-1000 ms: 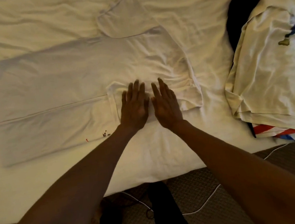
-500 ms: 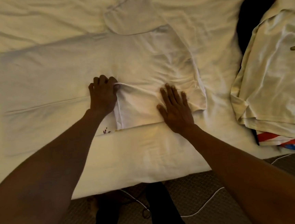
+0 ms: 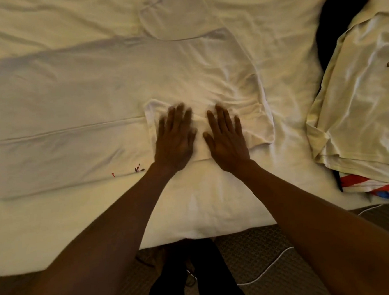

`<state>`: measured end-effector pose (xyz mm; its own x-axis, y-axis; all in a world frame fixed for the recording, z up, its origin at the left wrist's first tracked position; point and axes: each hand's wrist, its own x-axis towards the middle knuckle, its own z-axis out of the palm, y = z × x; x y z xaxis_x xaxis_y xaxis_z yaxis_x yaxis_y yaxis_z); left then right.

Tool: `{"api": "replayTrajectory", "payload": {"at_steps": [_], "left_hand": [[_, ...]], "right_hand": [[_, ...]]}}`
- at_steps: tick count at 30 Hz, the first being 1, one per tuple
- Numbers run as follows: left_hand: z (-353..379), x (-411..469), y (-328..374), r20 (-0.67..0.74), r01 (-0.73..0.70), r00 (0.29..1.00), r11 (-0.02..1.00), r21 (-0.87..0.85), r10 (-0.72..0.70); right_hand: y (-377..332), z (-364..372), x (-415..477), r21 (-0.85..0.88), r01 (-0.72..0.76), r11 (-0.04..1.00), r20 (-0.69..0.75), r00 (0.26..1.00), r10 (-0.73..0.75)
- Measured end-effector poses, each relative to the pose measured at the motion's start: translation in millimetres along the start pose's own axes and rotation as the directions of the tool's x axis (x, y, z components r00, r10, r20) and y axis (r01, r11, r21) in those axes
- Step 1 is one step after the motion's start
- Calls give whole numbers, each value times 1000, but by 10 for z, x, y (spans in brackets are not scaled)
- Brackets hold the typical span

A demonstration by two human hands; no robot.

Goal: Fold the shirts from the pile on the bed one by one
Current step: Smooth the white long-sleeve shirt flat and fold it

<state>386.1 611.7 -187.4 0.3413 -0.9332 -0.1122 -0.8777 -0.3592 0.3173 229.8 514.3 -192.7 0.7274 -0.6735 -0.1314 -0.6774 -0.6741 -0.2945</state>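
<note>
A white shirt point(image 3: 85, 95) lies spread flat across the bed, its hem to the left and one sleeve point(image 3: 175, 15) pointing away from me. The near sleeve point(image 3: 200, 114) is folded in over the body. My left hand point(image 3: 175, 138) and my right hand point(image 3: 228, 139) lie flat, side by side, palms down on that folded sleeve, fingers spread and gripping nothing. The left hand is blurred by motion. A pile of shirts point(image 3: 363, 99) sits at the right, a cream one on top, dark and striped ones under it.
The bed point(image 3: 54, 218) has a wrinkled white sheet; its near edge runs across the lower part of the view. Below it are patterned carpet point(image 3: 252, 255), a white cable point(image 3: 266, 275) and my dark trouser legs point(image 3: 195, 279).
My left hand let go of the sleeve edge it was pinching and moved right to lie flat beside the right hand. The right hand barely shifted.
</note>
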Motion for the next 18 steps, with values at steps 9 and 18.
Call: {"api": "replayTrajectory", "payload": {"at_steps": [9, 18], "left_hand": [[-212, -184, -749, 27, 174, 983, 970, 169, -181], [-962, -134, -1052, -120, 132, 981, 975, -178, -154]], "right_hand": [[162, -22, -65, -55, 12, 998, 23, 1000, -10], [-132, -579, 506, 17, 94, 995, -200, 976, -88]]}}
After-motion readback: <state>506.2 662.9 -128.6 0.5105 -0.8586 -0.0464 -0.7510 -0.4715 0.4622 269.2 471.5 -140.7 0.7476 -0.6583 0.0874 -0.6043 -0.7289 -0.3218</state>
